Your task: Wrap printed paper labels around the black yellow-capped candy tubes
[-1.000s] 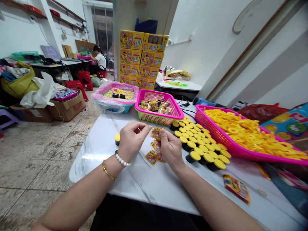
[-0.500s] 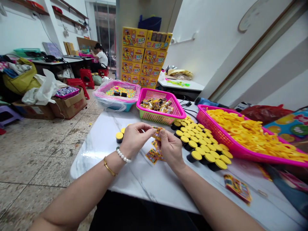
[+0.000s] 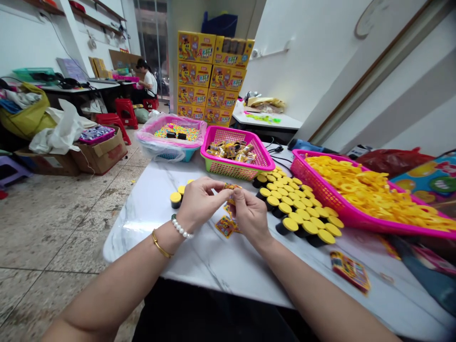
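A white, grey-veined marble-patterned table (image 3: 142, 232) fills the near scene. On its far right sits a long bright-pink plastic basket (image 3: 309, 179) heaped with yellow plastic ring-shaped pieces (image 3: 370, 190). Smaller, at the far middle, is a pink-and-green latticed plastic basket (image 3: 231, 168) of shiny wrapped items (image 3: 231, 151). Left of the pink basket stands a close cluster of black cylindrical cups with flat round yellow tops (image 3: 290, 224); a few similar cups (image 3: 175, 199) stand on the left, partly behind the left hand (image 3: 203, 199).

The left hand and the right hand (image 3: 251, 213) meet above the table's middle, thumb and fingers of each pinching a small, glossy, yellow-and-orange printed piece (image 3: 231, 186), mostly hidden by the fingers. Near right lies a neat stack of printed packets (image 3: 351, 270); just below the hands lie loose printed pieces (image 3: 225, 226).

The step in hand looks like fine fingertip work on that one piece, perhaps opening or separating it. The next move seems to call for a firm right pinch and light, precise left fingertips.
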`<move>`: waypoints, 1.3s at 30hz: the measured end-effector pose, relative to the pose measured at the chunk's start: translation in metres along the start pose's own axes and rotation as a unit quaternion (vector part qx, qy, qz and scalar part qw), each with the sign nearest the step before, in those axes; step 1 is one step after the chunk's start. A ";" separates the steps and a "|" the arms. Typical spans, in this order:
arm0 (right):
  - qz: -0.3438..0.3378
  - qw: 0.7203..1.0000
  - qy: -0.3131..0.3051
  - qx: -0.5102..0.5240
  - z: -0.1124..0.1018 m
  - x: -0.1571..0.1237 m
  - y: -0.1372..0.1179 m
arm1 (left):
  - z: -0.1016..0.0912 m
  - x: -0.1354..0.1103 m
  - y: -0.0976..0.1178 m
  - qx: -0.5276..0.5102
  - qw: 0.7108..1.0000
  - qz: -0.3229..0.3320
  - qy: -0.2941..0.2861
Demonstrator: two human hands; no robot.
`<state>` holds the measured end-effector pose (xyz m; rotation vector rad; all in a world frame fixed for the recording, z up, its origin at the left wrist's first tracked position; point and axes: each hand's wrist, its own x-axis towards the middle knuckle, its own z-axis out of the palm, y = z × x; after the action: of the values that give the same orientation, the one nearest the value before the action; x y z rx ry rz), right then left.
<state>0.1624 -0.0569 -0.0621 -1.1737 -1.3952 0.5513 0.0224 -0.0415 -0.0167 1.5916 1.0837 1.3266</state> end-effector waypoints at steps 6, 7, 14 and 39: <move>0.051 0.996 -0.046 0.059 0.002 0.001 -0.002 | -0.007 0.006 0.003 -0.138 0.972 -0.163 -0.098; 0.058 0.994 -0.051 0.076 0.002 0.002 -0.002 | -0.009 0.008 0.004 -0.165 0.962 -0.193 -0.099; -0.031 0.983 -0.171 -0.056 0.012 -0.004 -0.006 | -0.030 0.024 0.002 -0.265 0.931 -0.244 -0.056; 0.117 0.974 -0.015 0.195 -0.008 0.017 -0.008 | -0.023 0.026 -0.003 -0.380 0.868 -0.311 -0.076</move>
<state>0.1702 -0.0479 -0.0457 -1.0135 -1.1126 0.9659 0.0018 -0.0145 -0.0080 0.6554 0.7296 0.9668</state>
